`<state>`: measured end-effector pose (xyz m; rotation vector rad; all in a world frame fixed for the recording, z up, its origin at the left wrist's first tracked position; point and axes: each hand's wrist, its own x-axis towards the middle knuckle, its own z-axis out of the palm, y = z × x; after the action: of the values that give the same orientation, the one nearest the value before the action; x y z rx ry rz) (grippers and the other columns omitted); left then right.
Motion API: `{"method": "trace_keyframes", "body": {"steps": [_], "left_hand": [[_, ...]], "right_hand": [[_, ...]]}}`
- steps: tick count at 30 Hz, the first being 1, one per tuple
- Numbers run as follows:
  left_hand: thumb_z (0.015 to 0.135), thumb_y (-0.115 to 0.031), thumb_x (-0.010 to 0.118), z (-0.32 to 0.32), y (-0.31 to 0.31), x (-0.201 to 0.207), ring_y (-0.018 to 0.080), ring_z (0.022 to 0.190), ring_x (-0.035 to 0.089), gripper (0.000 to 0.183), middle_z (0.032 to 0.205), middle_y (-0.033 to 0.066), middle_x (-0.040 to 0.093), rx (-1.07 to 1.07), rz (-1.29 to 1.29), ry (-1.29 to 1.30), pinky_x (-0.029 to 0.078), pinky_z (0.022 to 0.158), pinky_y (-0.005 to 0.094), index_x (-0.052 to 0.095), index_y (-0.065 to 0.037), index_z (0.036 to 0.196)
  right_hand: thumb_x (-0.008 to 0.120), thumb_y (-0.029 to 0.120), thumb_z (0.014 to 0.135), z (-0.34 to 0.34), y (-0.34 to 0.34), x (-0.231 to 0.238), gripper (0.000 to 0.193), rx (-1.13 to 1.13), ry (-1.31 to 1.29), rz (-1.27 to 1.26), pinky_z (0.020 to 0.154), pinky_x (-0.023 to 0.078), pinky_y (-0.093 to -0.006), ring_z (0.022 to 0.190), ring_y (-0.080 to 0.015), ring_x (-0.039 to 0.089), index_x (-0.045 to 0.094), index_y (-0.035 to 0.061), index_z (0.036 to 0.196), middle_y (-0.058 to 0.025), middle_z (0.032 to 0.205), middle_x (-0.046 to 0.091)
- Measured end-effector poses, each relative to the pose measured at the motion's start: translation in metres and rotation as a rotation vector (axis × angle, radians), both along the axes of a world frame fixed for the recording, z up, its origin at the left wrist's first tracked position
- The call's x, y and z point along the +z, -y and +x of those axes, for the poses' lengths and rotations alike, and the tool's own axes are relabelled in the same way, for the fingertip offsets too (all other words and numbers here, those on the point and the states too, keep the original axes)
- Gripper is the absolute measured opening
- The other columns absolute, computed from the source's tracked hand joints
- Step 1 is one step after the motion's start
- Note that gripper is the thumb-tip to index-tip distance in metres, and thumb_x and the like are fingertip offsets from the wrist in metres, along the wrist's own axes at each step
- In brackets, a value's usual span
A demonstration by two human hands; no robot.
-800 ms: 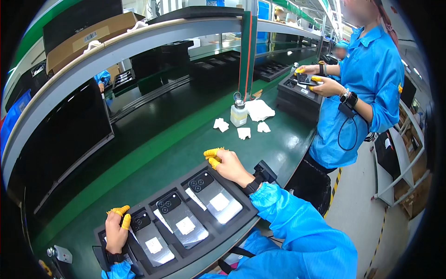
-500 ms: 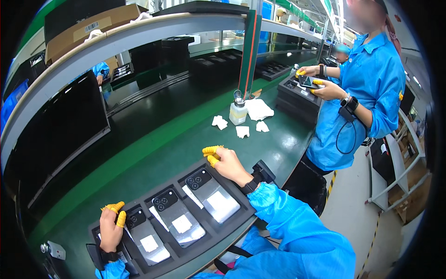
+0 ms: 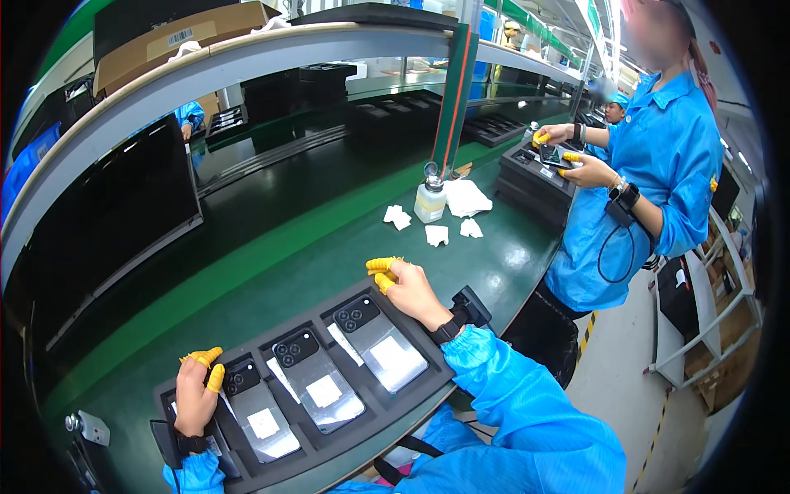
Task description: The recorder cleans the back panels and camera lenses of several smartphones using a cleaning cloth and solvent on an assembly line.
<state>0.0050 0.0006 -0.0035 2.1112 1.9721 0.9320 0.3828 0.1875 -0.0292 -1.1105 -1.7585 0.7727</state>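
Note:
A black tray (image 3: 415,393) lies on the green bench in front of me, holding three silver phones face down, each with a white sticker. The middle phone (image 3: 318,380) sits between the other two. My left hand (image 3: 197,393), with yellow finger cots, grips the tray's left end beside the left phone (image 3: 257,410). At the tray's far right corner my right hand (image 3: 407,290) rests on the rim, fingers curled, next to the right phone (image 3: 377,342). Both sleeves are blue.
A co-worker in blue stands at the right, holding a phone (image 3: 558,156) over stacked black trays (image 3: 531,185). A small liquid bottle (image 3: 429,198) and white wipes (image 3: 436,235) lie on the bench. A shelf with a cardboard box (image 3: 177,37) runs overhead; a dark screen (image 3: 115,206) stands left.
The tray and my hands have shifted slightly in view as my head moved. My left hand has lowered onto the tray's left end. The co-worker keeps handling a phone.

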Motion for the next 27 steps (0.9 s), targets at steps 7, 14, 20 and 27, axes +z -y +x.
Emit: {"method": "trace_keyframes", "body": {"steps": [7,14,20,27], "left_hand": [[0.089,-0.014,0.067,-0.003,0.000,-0.002,0.0386,0.103,0.060,0.029,0.107,0.0185,0.067,-0.010,0.031,0.011,0.045,0.096,0.0436,0.070,-0.002,0.115],[0.090,-0.016,0.067,-0.003,0.000,-0.004,0.0374,0.100,0.061,0.028,0.102,0.0179,0.067,-0.027,0.040,0.030,0.047,0.090,0.0429,0.070,-0.003,0.114],[0.089,-0.016,0.068,0.001,-0.002,-0.006,0.0381,0.096,0.062,0.026,0.098,0.0182,0.068,-0.018,0.095,0.022,0.048,0.087,0.0438,0.071,-0.001,0.110],[0.087,-0.016,0.069,-0.001,-0.007,-0.019,0.0369,0.093,0.063,0.023,0.095,0.0169,0.069,-0.022,0.172,0.028,0.049,0.086,0.0448,0.073,-0.002,0.104]], "right_hand": [[0.059,-0.001,0.090,0.000,0.003,0.003,0.030,0.008,0.027,-0.018,0.087,0.054,-0.0325,0.097,-0.0240,0.071,0.068,-0.0023,0.119,-0.0164,0.107,0.073],[0.057,-0.003,0.091,0.001,0.003,0.003,0.032,0.019,0.030,-0.041,0.086,0.054,-0.0297,0.097,-0.0196,0.070,0.067,-0.0026,0.121,-0.0144,0.108,0.073],[0.058,-0.002,0.090,0.003,-0.001,0.007,0.029,0.015,-0.013,-0.074,0.085,0.056,-0.0316,0.097,-0.0216,0.072,0.068,-0.0030,0.117,-0.0154,0.106,0.074],[0.063,-0.002,0.087,0.025,-0.056,0.105,0.031,-0.050,0.072,0.334,0.086,0.055,-0.0310,0.098,-0.0224,0.070,0.070,0.0002,0.117,-0.0139,0.104,0.073]]}}
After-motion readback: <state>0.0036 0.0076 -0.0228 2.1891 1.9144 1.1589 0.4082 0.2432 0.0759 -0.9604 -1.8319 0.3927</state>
